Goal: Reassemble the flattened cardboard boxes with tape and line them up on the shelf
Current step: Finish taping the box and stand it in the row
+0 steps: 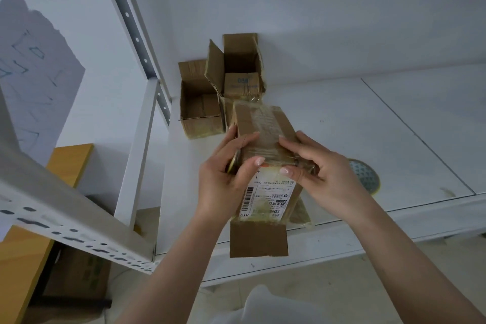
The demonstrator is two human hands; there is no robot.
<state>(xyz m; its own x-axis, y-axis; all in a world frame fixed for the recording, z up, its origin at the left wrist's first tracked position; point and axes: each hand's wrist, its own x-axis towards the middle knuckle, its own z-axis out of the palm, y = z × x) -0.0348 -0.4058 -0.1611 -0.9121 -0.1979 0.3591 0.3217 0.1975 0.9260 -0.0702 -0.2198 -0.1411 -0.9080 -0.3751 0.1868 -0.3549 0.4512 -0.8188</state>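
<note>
I hold a small cardboard box (pixel 263 129) above the front of the white shelf (pixel 368 126). It carries a white shipping label with a barcode, and one flap hangs down toward me. My left hand (pixel 226 173) grips its left side, thumb on top. My right hand (pixel 315 166) grips the right side and pinches a strip of clear tape against the box. Two assembled open boxes stand at the back left of the shelf: a low box (pixel 200 102) and a taller box (pixel 236 68) beside it. A tape roll (pixel 365 175) lies on the shelf right of my right hand.
White perforated shelf uprights (pixel 134 34) rise at the left, with a shelf rail (pixel 65 223) close in front. A wooden board (pixel 23 252) and a brown carton (pixel 76 273) sit low at the left. The wall is behind the shelf.
</note>
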